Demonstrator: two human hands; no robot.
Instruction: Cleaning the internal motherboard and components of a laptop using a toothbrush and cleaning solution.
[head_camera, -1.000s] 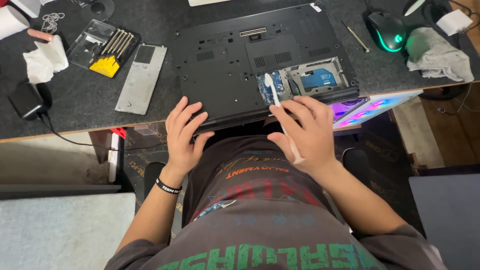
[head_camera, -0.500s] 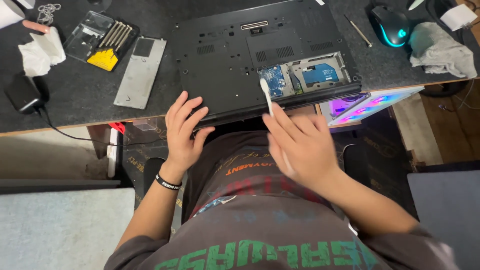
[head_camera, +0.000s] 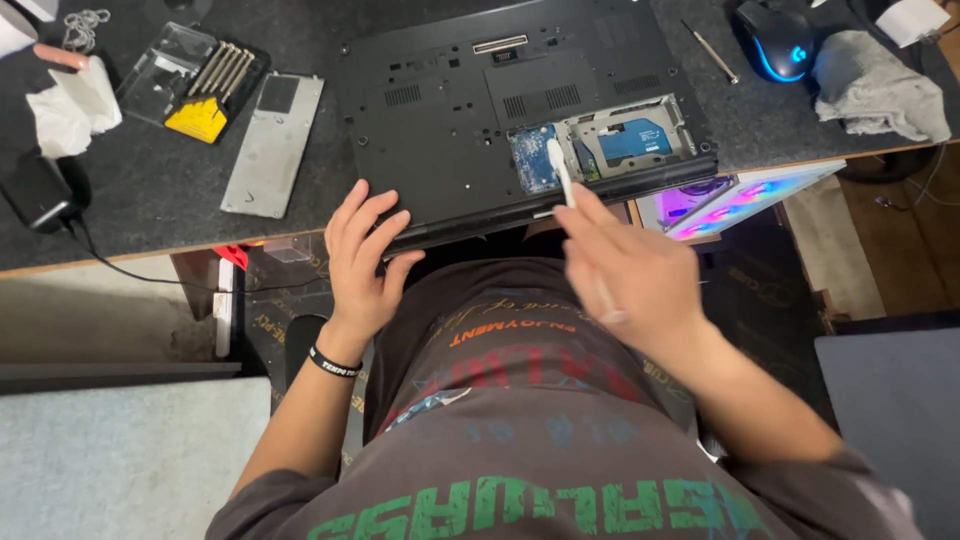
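Left hand (head_camera: 362, 262) rests flat, fingers spread, on the upturned black laptop (head_camera: 500, 110); right hand (head_camera: 630, 275) grips a white brush (head_camera: 560, 172) above its blue-labelled open bay (head_camera: 610, 145).

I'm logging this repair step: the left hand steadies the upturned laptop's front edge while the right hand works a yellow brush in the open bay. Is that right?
Not quite: the head view shows the brush is white, not yellow. The rest stands: the left hand rests on the front edge of the upturned laptop, and the right hand holds the brush at the open bay.
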